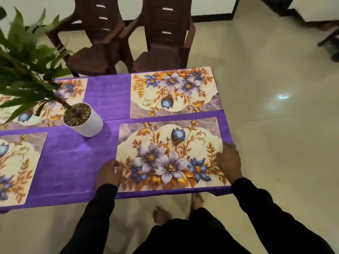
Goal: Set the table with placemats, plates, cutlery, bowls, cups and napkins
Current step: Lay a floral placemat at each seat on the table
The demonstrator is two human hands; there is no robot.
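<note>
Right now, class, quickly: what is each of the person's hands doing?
Left hand: open, fingers resting on the left edge of the near floral rectangular placemat.
Right hand: open, fingers resting on its right edge.

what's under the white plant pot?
The white pot stands on the purple tablecloth, its far left side overlapping the far-left placemat. The table beneath the cloth is covered. Gravel fills the pot, hiding whatever lies below.

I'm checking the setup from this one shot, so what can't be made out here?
Head view only:
- Far-left placemat: partly hidden by the plant.
- Near-left placemat: cut off by the left edge.
- Right hand fingertips: hidden behind the table edge.
- Plates, cutlery, bowls, cups, napkins: none in view.
</note>
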